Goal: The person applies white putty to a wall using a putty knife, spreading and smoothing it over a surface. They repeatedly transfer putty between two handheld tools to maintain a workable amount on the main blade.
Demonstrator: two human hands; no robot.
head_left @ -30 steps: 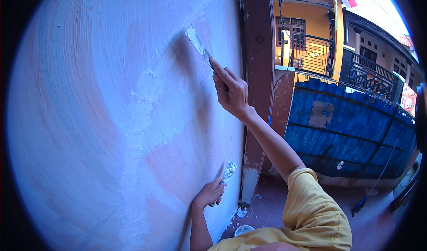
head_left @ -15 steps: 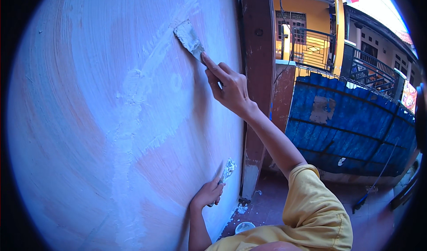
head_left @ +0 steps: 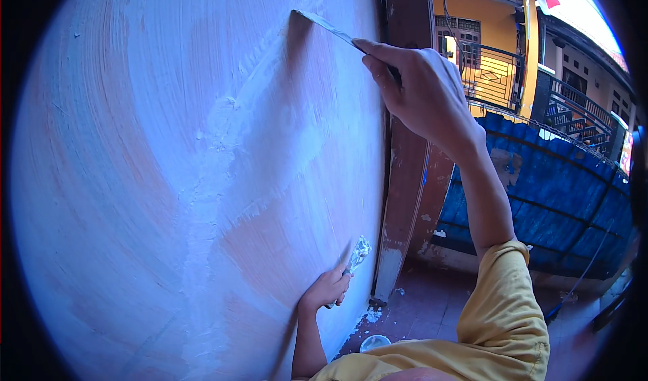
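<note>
My right hand [head_left: 432, 94] is closed round the handle of a putty knife [head_left: 327, 27], held high. The blade is seen nearly edge-on, its tip at the pale wall [head_left: 121, 178] and a dark shadow below it. Lower down, close to the wall, my left hand [head_left: 325, 289] grips a second putty knife [head_left: 360, 251], its blade loaded with white putty. A rough raised strip of white putty [head_left: 214, 141] runs down the wall, bending up to the right near the top blade. Smeared putty covers the wall around bare pinkish patches.
A dark brown post [head_left: 403, 172] borders the wall on the right. On the tiled floor stands a white tub [head_left: 374, 342], with fallen putty bits [head_left: 373, 315] nearby. Beyond are a blue sheet-covered fence [head_left: 540, 192] and a yellow house [head_left: 466, 10].
My right hand has come up and away from the wall, tilting its knife from flat-looking to nearly edge-on. My left hand keeps its hold low down. The view has shifted slightly.
</note>
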